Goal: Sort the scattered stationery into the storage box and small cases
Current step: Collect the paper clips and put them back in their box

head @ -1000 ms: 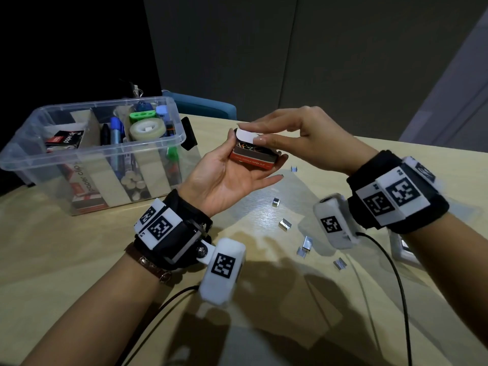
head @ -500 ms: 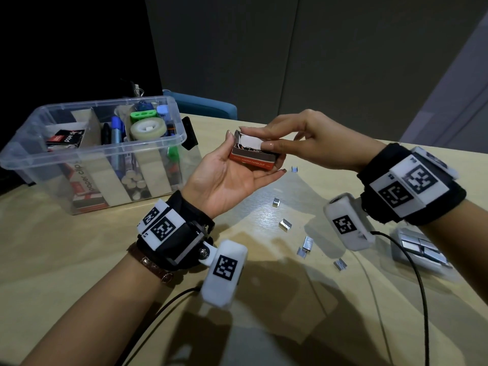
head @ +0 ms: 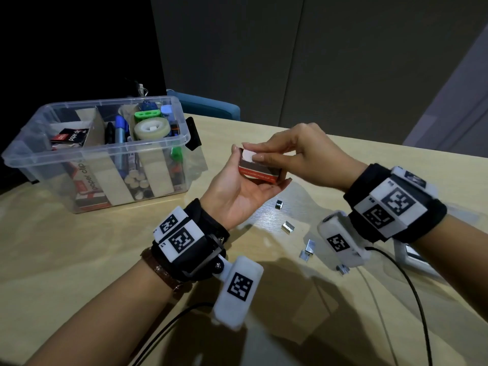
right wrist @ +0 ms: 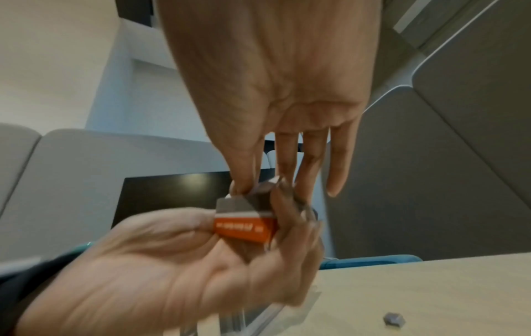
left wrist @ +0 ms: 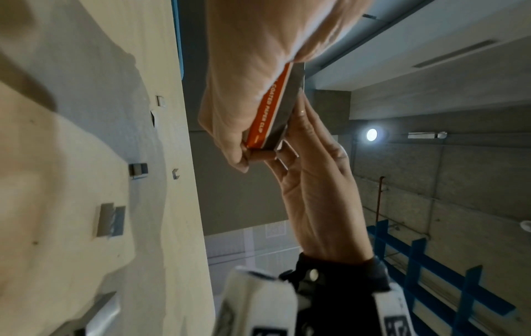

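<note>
A small red and grey paper clip box (head: 260, 174) lies in my upturned left hand (head: 239, 194), whose fingers curl round its underside. My right hand (head: 290, 151) reaches over from the right, with thumb and forefinger pinching the box's white end flap (head: 249, 155). In the left wrist view the paper clip box (left wrist: 273, 109) is wedged between both hands. The right wrist view is blurred but shows my right fingertips (right wrist: 244, 188) on the top edge of the paper clip box (right wrist: 244, 227). Several short staple strips (head: 287, 227) lie on the table below my hands.
A clear storage box (head: 111, 147) stands at the left with card dividers, pens, a tape roll (head: 151, 129) and more paper clip boxes inside. A clear small case (head: 412, 257) lies partly hidden behind my right wrist. A blue chair back (head: 211, 107) stands beyond the wooden table (head: 79, 260).
My right fingers have shifted from holding the white flap raised to pinching it low against the box's left end. My left hand has tipped the box more upright.
</note>
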